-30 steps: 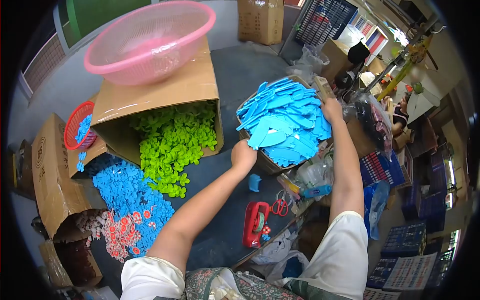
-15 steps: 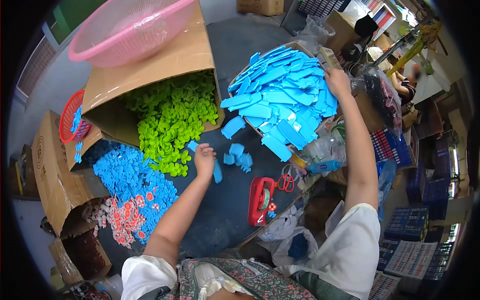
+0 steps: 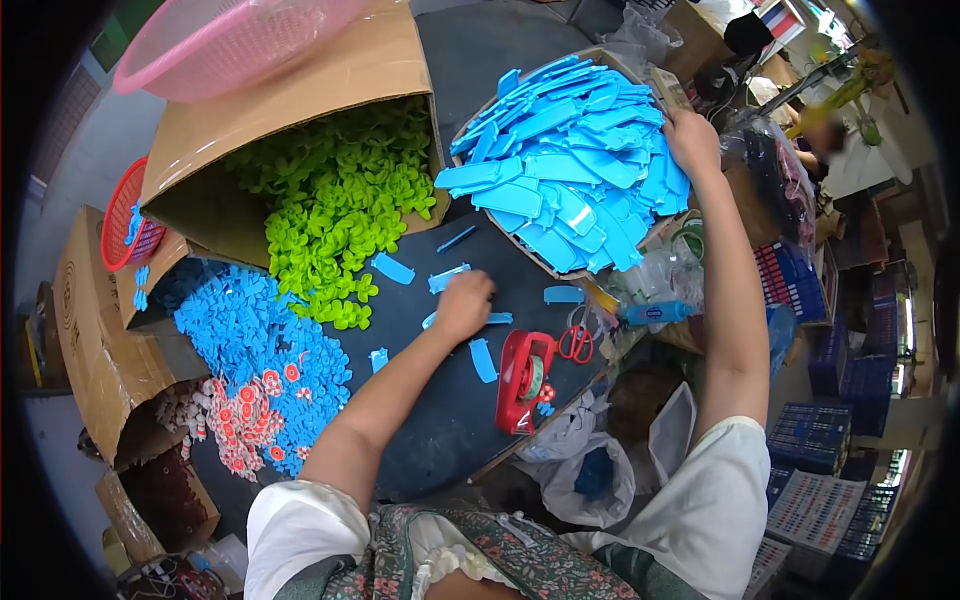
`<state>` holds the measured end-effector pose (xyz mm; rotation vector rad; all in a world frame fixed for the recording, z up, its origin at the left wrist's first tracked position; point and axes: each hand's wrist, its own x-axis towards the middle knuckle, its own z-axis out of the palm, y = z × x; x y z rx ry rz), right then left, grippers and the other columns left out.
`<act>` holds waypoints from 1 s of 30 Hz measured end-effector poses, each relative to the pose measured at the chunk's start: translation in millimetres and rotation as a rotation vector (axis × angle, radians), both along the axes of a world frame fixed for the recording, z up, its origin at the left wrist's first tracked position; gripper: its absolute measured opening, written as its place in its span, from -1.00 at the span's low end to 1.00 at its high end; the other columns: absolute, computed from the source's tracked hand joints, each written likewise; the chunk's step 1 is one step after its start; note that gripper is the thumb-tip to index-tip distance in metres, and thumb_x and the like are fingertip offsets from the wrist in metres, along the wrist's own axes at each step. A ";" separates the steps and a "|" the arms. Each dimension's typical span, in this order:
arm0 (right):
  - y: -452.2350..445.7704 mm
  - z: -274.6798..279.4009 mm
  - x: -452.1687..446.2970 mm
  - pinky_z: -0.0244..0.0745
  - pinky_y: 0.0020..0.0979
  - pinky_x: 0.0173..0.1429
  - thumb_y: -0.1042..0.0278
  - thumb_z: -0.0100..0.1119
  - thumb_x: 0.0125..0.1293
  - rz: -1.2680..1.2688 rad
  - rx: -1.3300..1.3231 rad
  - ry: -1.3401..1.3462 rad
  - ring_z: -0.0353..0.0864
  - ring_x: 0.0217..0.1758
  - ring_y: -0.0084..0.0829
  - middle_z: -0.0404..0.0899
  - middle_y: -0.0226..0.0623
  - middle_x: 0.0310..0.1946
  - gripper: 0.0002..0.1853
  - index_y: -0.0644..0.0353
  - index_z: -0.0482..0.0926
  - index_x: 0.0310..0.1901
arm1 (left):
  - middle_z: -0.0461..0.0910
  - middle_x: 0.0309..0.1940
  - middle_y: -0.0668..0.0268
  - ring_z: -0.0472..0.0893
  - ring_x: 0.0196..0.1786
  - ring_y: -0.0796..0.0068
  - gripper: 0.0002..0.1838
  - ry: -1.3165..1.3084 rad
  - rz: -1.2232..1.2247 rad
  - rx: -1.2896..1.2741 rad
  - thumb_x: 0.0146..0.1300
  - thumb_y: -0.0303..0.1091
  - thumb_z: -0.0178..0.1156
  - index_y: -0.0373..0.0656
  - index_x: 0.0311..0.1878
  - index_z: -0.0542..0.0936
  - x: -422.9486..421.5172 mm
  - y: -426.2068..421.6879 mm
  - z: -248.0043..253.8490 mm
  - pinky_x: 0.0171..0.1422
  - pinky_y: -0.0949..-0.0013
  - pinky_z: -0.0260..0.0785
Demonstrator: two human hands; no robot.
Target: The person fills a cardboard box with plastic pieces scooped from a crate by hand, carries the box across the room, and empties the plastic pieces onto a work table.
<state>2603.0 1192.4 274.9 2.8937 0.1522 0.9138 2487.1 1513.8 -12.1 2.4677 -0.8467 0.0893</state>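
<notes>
My right hand grips the right rim of a cardboard box, heaped with light-blue curved plastic pieces. On the dark tabletop, my left hand is lowered over a blue plastic piece that sticks out beside it. Its fingers are bent and mostly hidden beneath the hand, so their grip is unclear. More loose blue pieces lie around it, such as one to the upper left and another below.
A tipped carton spills green flower-shaped parts at the left. Small blue parts and red-white discs are piled below. A red tape dispenser and red scissors lie near the table's right edge.
My left hand has moved right and slightly down from beside the green parts. More loose blue pieces now lie spread over the table. My right hand remains at the box rim.
</notes>
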 end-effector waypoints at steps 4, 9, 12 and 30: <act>1.4 -3.2 -3.5 0.41 -0.05 -0.16 0.12 0.01 0.23 -0.002 -0.016 -0.007 0.55 -0.27 0.01 0.57 -0.02 -0.42 -0.70 0.20 0.56 -0.38 | 0.25 0.26 0.14 0.18 0.35 0.09 -0.43 -0.239 0.079 0.181 0.10 -0.17 0.14 0.00 0.22 0.36 5.8 -34.9 -16.5 0.34 -0.05 0.05; 7.0 -1.1 -8.3 0.39 -0.04 -0.09 0.24 0.01 0.17 -0.031 0.031 0.083 0.53 -0.20 0.03 0.55 0.05 -0.34 -0.75 0.25 0.56 -0.28 | -0.05 0.43 0.19 -0.06 0.46 0.09 -0.28 0.017 0.116 0.485 0.19 0.12 0.03 0.13 0.39 0.12 -9.6 11.7 -31.0 0.38 -0.20 -0.13; 7.2 -2.5 -5.6 0.39 -0.04 -0.08 0.24 0.01 0.16 -0.063 0.028 0.099 0.53 -0.19 0.03 0.56 0.05 -0.33 -0.75 0.23 0.57 -0.26 | 0.03 0.40 0.16 0.00 0.44 0.09 -0.26 0.025 0.120 0.522 0.20 0.07 0.03 -0.07 0.38 0.12 -17.6 41.2 -40.6 0.41 -0.07 -0.08; 4.5 -23.4 -3.5 0.43 -0.06 -0.16 0.10 0.02 0.23 -0.002 -0.060 0.004 0.56 -0.26 -0.02 0.58 -0.06 -0.42 -0.69 0.19 0.57 -0.41 | 0.58 -0.27 0.04 0.54 -0.10 -0.01 -0.77 -0.092 -0.105 -0.030 -0.01 -0.45 0.07 -0.22 -0.24 0.53 27.1 -64.7 -47.1 -0.03 0.12 0.39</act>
